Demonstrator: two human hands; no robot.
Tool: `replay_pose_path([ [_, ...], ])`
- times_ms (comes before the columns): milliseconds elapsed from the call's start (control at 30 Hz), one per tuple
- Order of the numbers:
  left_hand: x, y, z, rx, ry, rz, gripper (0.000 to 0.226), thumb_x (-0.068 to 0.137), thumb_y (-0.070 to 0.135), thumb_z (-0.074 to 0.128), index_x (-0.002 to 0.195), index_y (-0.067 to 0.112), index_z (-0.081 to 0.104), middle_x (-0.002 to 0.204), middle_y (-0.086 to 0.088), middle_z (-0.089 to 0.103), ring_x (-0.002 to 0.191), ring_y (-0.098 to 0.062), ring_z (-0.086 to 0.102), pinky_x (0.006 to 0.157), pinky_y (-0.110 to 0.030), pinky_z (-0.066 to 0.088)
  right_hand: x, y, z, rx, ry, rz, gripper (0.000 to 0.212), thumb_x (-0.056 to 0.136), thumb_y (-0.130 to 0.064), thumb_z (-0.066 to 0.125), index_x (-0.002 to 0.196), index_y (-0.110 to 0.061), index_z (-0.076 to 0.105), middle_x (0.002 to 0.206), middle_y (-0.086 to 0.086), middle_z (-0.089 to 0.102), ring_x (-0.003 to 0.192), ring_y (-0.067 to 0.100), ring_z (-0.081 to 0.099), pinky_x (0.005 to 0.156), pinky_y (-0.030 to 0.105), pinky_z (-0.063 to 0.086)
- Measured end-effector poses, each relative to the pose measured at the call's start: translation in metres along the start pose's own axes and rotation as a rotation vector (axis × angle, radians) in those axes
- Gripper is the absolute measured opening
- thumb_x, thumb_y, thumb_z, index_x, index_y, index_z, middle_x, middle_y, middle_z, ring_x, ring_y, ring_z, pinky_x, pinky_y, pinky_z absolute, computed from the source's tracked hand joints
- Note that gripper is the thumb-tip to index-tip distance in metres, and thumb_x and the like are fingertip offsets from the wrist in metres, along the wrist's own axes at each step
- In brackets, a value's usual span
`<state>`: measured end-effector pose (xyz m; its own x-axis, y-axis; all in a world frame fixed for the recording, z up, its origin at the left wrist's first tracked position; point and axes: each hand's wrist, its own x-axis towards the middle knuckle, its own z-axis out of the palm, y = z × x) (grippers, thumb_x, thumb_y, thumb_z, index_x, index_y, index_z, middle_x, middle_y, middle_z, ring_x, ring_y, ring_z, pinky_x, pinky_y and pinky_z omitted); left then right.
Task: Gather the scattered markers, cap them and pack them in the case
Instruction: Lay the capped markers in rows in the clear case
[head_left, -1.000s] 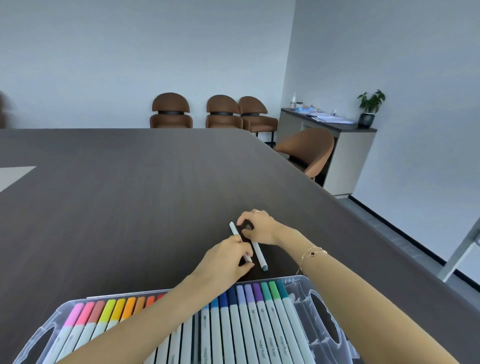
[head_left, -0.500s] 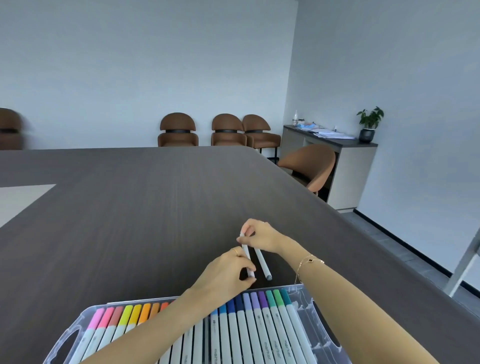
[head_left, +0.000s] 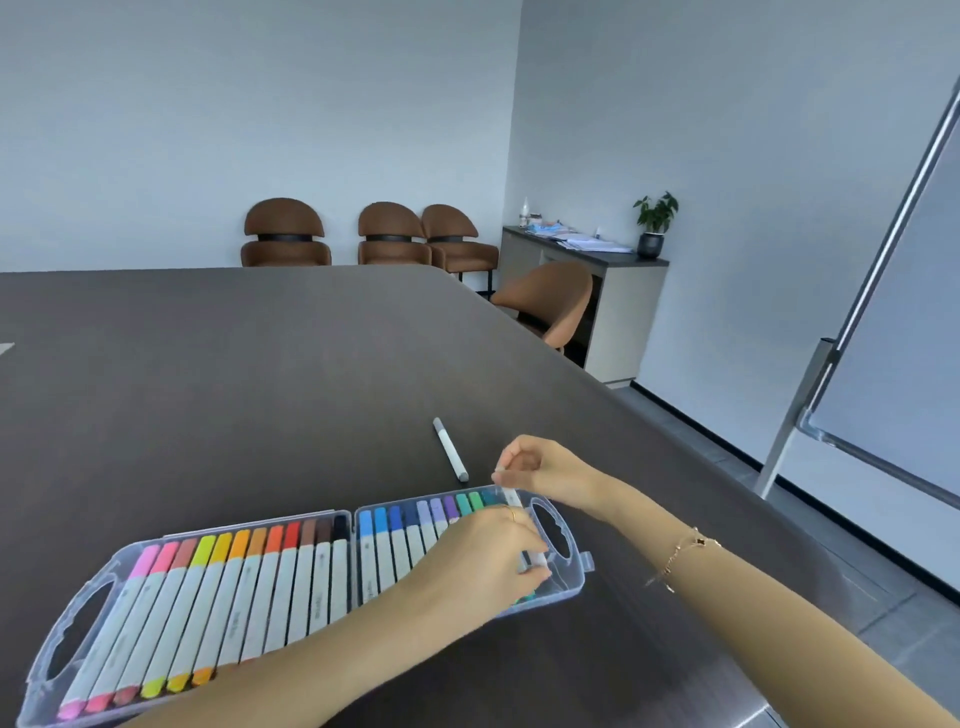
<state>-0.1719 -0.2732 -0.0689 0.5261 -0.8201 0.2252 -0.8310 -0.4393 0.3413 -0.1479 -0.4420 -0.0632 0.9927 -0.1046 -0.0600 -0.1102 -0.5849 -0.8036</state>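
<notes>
Head cam view, since that's the only one: I'm in the packing step. Both hands are on one white-barrelled marker (head_left: 511, 498) that I'm lowering into the right-hand end of the clear plastic case (head_left: 570, 564), just past the green caps. My right hand (head_left: 540, 467) is pinching the far end of it, fingers curled round the top. My left hand (head_left: 488, 545) is reaching across over the blue and purple row, fingertips closed on the near end of the same marker, guiding it into the slot. Can't tell what colour its cap is, my fingers cover it.

The case lies open and flat on the dark wooden table (head_left: 260, 389), nearly full: pinks through browns and black on the left half, blues through greens on the right.

One more marker (head_left: 450, 449) is lying loose on the table just beyond the case, grey cap end pointing away from me, looks capped.

Next bit, I reckon: press this one down flat so it seats beside the green, let go, then reach forward for the loose one. There's not much room left at that end, so it'll want lining up straight.
</notes>
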Motion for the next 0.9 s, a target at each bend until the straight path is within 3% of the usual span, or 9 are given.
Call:
replay_pose_path([
  [100, -0.003, 0.005, 0.007, 0.07, -0.083, 0.001, 0.036, 0.093, 0.036, 0.052, 0.124, 0.021, 0.062, 0.127, 0.004, 0.059, 0.116, -0.014, 0.054, 0.1, -0.026, 0.042, -0.009, 0.009, 0.007, -0.044, -0.003, -0.028, 0.022, 0.088, -0.024, 0.066, 0.1, -0.006, 0.063, 0.093, -0.003, 0.064, 0.083, 0.006, 0.059, 0.074, 0.015, 0.047],
  [267, -0.002, 0.002, 0.012, 0.06, -0.095, -0.021, 0.034, 0.093, 0.036, 0.051, 0.121, 0.02, 0.064, 0.125, 0.006, 0.06, 0.114, -0.012, 0.056, 0.098, -0.022, 0.043, -0.008, 0.019, 0.013, -0.128, 0.047, -0.068, 0.015, 0.089, -0.026, 0.064, 0.097, -0.013, 0.066, 0.1, -0.005, 0.063, 0.094, 0.01, 0.058, 0.088, 0.025, 0.049],
  [433, -0.003, 0.002, 0.014, 0.095, -0.08, -0.011, 0.037, 0.096, 0.038, 0.047, 0.128, 0.023, 0.059, 0.132, 0.007, 0.057, 0.119, -0.011, 0.054, 0.103, -0.022, 0.04, -0.008, 0.025, 0.015, -0.122, 0.073, -0.075, 0.015, 0.09, -0.027, 0.062, 0.101, -0.016, 0.063, 0.108, 0.0, 0.064, 0.1, 0.013, 0.059, 0.085, 0.022, 0.05],
  [567, -0.006, -0.004, 0.015, 0.069, -0.058, 0.023, 0.036, 0.095, 0.042, 0.047, 0.121, 0.025, 0.064, 0.126, 0.01, 0.061, 0.113, -0.006, 0.057, 0.096, -0.017, 0.044, -0.008, 0.026, 0.014, -0.125, 0.048, -0.094, 0.012, 0.09, -0.023, 0.062, 0.1, -0.017, 0.06, 0.109, 0.001, 0.064, 0.101, 0.013, 0.06, 0.089, 0.025, 0.052],
  [700, -0.005, -0.008, 0.023, 0.087, -0.08, 0.031, 0.036, 0.096, 0.041, 0.046, 0.122, 0.023, 0.063, 0.125, 0.007, 0.062, 0.112, -0.01, 0.059, 0.099, -0.024, 0.046, -0.007, 0.031, 0.014, -0.129, 0.038, -0.109, 0.014, 0.091, -0.021, 0.061, 0.104, -0.016, 0.058, 0.109, -0.003, 0.062, 0.102, 0.011, 0.059, 0.084, 0.018, 0.051],
  [800, -0.005, -0.016, 0.02, -0.022, -0.112, -0.004, 0.032, 0.094, 0.041, 0.05, 0.113, 0.022, 0.068, 0.114, 0.009, 0.067, 0.1, -0.007, 0.062, 0.089, -0.025, 0.052, -0.001, 0.028, 0.008, -0.201, -0.012, -0.109, 0.014, 0.09, -0.023, 0.062, 0.102, -0.017, 0.059, 0.107, -0.002, 0.063, 0.097, 0.01, 0.059, 0.081, 0.017, 0.05],
  [900, 0.003, -0.03, 0.0, -0.109, -0.026, -0.025, 0.029, 0.093, 0.032, 0.054, 0.12, 0.029, 0.065, 0.112, 0.013, 0.064, 0.095, -0.001, 0.06, 0.083, -0.014, 0.05, 0.016, 0.021, -0.004, -0.276, 0.012, -0.13, 0.016, 0.091, -0.025, 0.061, 0.099, -0.012, 0.066, 0.099, -0.003, 0.065, 0.089, 0.006, 0.058, 0.082, 0.022, 0.048],
])
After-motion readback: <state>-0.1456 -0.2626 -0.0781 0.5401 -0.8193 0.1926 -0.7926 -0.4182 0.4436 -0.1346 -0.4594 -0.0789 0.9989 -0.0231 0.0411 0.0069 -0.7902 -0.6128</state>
